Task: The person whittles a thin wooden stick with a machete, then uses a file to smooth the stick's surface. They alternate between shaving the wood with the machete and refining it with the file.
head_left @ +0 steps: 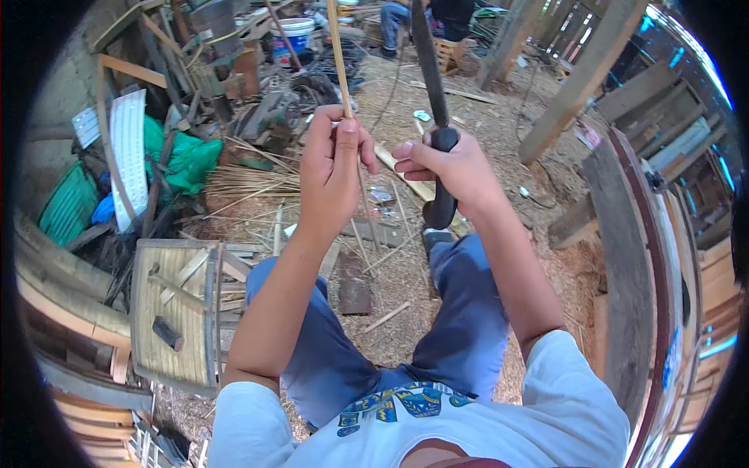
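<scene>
My left hand [331, 168] is closed around a thin, light-coloured wooden stick [339, 54]. The stick runs up past the top of the view, and its lower part slants down below my fingers. In my right hand [464, 168] is a machete [428, 66], gripped by its black handle [441, 204]. Its dark blade points upward, with the tip cut off by the top edge. Blade and stick are apart, roughly side by side. Both hands are raised in front of my knees.
Many thin sticks [253, 183] lie in a pile at left, near a green plastic sheet [187, 156]. A wooden board [175, 269] stands by my left leg. Posts [581, 82] and a plank bench [620, 257] are at right. Another person [396, 23] sits at the back.
</scene>
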{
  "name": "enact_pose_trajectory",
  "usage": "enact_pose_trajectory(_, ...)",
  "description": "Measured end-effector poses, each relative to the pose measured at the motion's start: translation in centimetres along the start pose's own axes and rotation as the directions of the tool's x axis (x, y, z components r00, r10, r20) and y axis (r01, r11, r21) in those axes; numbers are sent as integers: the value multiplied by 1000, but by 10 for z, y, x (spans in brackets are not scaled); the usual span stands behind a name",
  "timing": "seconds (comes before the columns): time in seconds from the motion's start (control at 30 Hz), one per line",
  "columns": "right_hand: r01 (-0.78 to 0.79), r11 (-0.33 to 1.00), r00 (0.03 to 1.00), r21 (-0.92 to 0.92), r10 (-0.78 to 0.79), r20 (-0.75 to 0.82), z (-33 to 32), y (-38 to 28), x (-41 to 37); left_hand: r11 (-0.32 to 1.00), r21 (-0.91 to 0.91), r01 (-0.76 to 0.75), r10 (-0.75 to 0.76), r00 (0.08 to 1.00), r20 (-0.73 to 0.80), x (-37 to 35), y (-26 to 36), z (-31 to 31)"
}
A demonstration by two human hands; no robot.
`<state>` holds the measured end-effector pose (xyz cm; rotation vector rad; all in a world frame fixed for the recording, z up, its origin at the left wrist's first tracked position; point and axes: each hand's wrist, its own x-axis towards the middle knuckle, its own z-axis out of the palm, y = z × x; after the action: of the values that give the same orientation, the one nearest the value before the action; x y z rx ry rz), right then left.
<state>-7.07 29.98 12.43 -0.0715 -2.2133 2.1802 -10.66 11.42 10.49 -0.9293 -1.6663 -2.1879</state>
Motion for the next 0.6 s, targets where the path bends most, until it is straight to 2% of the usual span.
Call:
enact_pose_trajectory(0.03,-21,999,1000,29,22,-15,-6,-5,-11,996,-76,38,-39,999,-8,-5,0,4)
enact_pose_trajectory(0.07,-35,998,999,56,37,-28,-11,-14,-25,997,-52,-51,51,999,6,-8,0,7)
enact_pose_trajectory(0.17,13,990,997,140,-2,-82,-20,-27,-58,948,230,-220,210,975,71,-13,-5,11)
enact_pose_trajectory(0.2,40,988,992,147,-21,-123,-20,-28,-70,872,360,-331,305,944,127,-10,3,15)
enact_pose_trajectory(0.3,166,962,956,217,-103,-274,-16,-26,-101,696,480,-535,393,842,369,6,32,42)
enact_pose_trajectory(0.4,304,923,896,235,-192,-401,-14,-31,-130,662,519,-541,259,815,519,12,74,64)
enact_pose_trajectory(0.5,464,823,819,327,-258,-513,-14,-26,-150,682,516,-518,116,774,623,-2,88,70)
enact_pose_trajectory(0.53,454,826,810,335,-227,-540,-14,-22,-157,750,512,-420,6,777,629,-13,92,70)
enact_pose_trajectory(0.6,445,823,797,353,-183,-576,-13,-8,-169,798,485,-357,-50,763,644,-42,88,64)
